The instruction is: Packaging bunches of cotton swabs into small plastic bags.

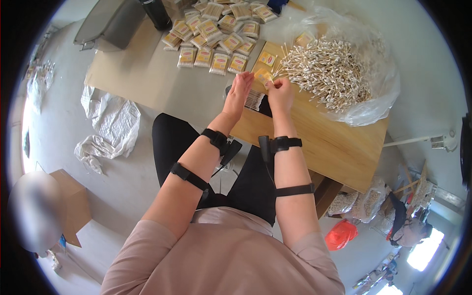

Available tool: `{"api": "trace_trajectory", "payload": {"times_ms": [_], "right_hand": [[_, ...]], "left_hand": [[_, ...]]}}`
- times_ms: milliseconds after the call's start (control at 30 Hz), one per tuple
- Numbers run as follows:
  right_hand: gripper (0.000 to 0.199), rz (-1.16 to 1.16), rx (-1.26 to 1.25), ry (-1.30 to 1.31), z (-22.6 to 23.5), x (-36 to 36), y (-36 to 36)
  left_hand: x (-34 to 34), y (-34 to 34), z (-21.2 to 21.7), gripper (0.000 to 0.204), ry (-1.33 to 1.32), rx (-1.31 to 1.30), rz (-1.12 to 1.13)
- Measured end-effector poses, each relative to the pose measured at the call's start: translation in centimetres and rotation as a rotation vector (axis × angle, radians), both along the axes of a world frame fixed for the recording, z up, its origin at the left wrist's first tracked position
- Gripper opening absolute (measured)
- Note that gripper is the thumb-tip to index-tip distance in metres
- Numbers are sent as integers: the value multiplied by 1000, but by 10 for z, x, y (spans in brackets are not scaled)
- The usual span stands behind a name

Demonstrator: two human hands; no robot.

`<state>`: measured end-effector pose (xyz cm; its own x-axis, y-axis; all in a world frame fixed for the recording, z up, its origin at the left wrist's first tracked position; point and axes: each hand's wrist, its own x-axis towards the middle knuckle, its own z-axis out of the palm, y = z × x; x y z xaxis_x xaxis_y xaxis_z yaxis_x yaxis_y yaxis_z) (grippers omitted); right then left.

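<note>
My left hand [237, 94] is held with its fingers straight and together, its tips just left of a yellow printed card [263, 76]. The fingertips of my right hand [281, 94] are closed in a pinch at the lower right edge of that card. Between my hands, a row of cotton swabs [253, 100] lies side by side on a dark pad [264, 106] at the table's near edge. Beyond the pinched card lies another yellow card [267, 58]. A large heap of loose cotton swabs [327, 71] spreads right of my right hand.
Filled swab packets [210, 30] are piled at the back of the table [324, 142]. Clear plastic sheeting [381, 93] lies around the heap. A grey bin [110, 24] and a black bottle [156, 14] stand far left. On the floor are a white sack [115, 125] and a cardboard box [73, 201].
</note>
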<state>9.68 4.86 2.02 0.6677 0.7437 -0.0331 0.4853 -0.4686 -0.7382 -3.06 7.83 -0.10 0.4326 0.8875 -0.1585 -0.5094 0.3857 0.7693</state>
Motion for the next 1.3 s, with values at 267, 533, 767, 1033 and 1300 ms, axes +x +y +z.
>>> {"api": "trace_trajectory", "payload": {"times_ms": [267,533,767,1033,1300], "right_hand": [[13,-129,167,444,-6,-16,-44],[18,-69,96,102,-10,-28,-44],[13,-4,61,122,2,-42,-34],[7,-48,18,-68,-8,-51,-24],[9,-91,34,-111,-8,-56,-27]], "left_hand": [[-4,4,-4,57,8,-37,13],[0,1,6,59,23,-61,-3],[-2,2,6,59,-15,-93,7],[-1,3,6,58,-71,-107,21],[-16,7,14,58,-298,-302,116]]}}
